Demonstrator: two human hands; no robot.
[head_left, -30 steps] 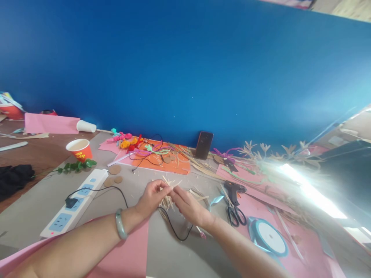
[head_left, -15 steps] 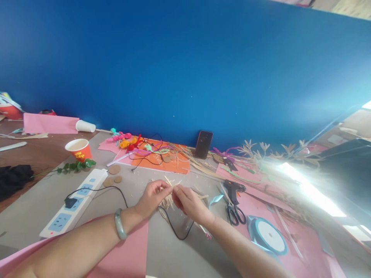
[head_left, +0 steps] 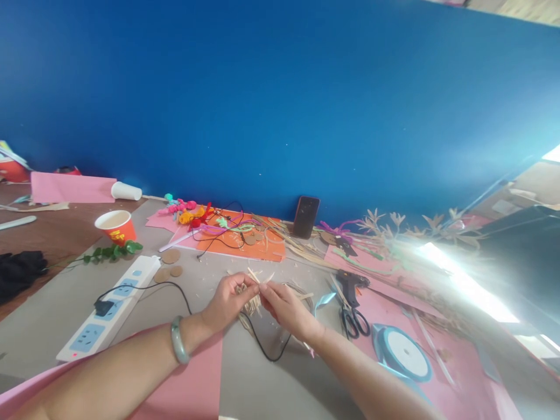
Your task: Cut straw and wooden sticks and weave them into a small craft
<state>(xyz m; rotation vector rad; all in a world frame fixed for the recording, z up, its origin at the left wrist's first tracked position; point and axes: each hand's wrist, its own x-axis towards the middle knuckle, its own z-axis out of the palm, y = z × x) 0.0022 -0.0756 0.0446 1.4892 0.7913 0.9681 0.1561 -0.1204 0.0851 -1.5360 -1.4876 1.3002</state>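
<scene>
My left hand [head_left: 228,301] and my right hand [head_left: 284,307] meet at the middle of the table, fingers pinched together on a small bundle of pale straw strips [head_left: 254,291]. Thin strip ends stick up between the fingertips. A green bangle [head_left: 178,349] circles my left wrist. A black cable [head_left: 262,347] loops on the table just under both hands. More loose straw pieces lie around the hands.
A white power strip [head_left: 107,308] lies at left, with a red paper cup [head_left: 116,225] and a green sprig [head_left: 111,251] behind it. Right of my hands are a black glue gun [head_left: 352,282], scissors [head_left: 352,318] and a ribbon spool [head_left: 405,353]. A phone [head_left: 305,216] leans on the blue wall.
My right hand has drawn in closer to the left, fingers curling more tightly on the straw. The view has shifted slightly; the table items stay put.
</scene>
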